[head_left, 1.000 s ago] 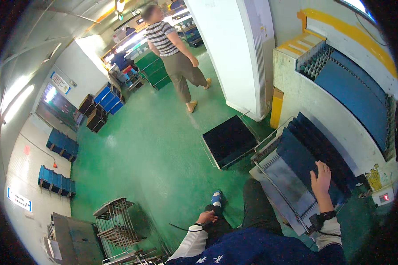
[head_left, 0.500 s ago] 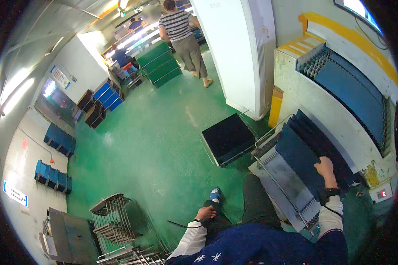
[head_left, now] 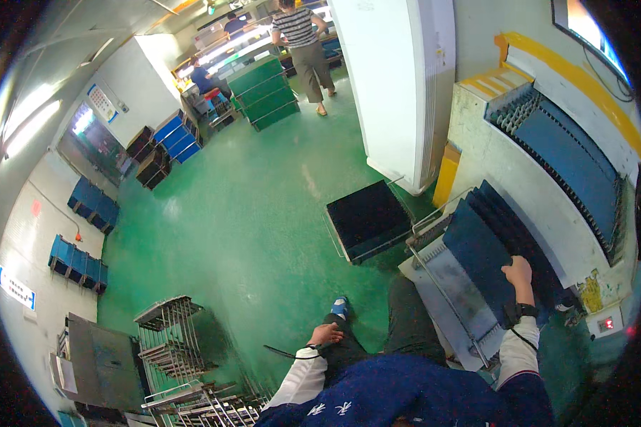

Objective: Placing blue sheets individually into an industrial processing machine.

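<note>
One hand, the right hand (head_left: 518, 274), has slid up onto the dark blue panels (head_left: 481, 252) at three o'clock, fingers flat, gripping nothing; left hand (head_left: 325, 334) rests loosely open on the knee.

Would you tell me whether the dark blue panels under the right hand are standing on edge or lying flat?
Standing on edge: the dark blue panels lean in a row, and the right hand rests on the front one.
</note>
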